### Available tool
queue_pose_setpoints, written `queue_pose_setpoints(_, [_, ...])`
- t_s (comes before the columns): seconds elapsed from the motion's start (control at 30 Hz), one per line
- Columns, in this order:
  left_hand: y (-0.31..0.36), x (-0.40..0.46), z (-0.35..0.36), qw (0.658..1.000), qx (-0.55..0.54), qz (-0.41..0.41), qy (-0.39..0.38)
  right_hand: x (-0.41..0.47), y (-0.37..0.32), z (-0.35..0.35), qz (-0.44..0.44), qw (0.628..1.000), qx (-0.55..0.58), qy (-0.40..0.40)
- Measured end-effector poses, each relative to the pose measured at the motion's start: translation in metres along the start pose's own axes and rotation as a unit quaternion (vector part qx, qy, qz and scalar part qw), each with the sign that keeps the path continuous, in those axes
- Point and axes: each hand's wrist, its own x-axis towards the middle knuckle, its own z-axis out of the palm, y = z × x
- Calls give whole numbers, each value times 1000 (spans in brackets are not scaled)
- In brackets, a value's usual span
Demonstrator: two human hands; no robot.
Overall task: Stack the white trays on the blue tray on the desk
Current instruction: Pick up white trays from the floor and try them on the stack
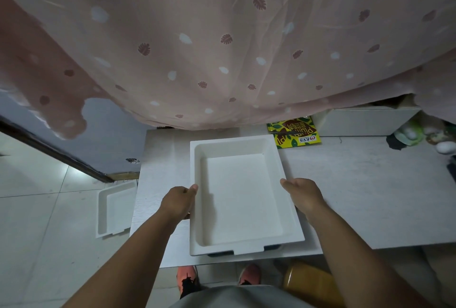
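A white tray [240,194] lies on the pale desk [357,196], on top of the blue tray [271,248], of which only dark bits show under the white tray's near edge. My left hand [179,200] grips the white tray's left rim, thumb on top. On the opposite rim my right hand [304,194] holds on, thumb along the edge. A second white tray [116,209] lies on the tiled floor left of the desk, partly hidden by the desk's edge.
A pink leaf-patterned curtain [222,48] hangs over the desk's far side. A yellow-green snack packet [296,134] and a white box [362,120] sit at the back right, small items [419,134] at far right. An orange object [308,280] stands on the floor by my feet.
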Motion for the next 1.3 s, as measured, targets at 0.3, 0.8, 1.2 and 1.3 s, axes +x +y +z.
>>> queue_pose_setpoints(0.3, [-10,-8,6,1000,23,3,-16,-3,14,-6,-1,998,-46,-41])
queue_pose_setpoints(0.8, [-7,-37,-12,998,39,50,30,-37,-25,-1,-126,982,-114,82])
queue_pose_setpoints(1.2, [-49,-80,-111,980,-27,177,85,-115,-96,121,-270,963,-15,-1])
queue_pose_setpoints(1.3, [-92,-87,-157,979,16,172,108,-150,-111,176,-285,958,-35,-5])
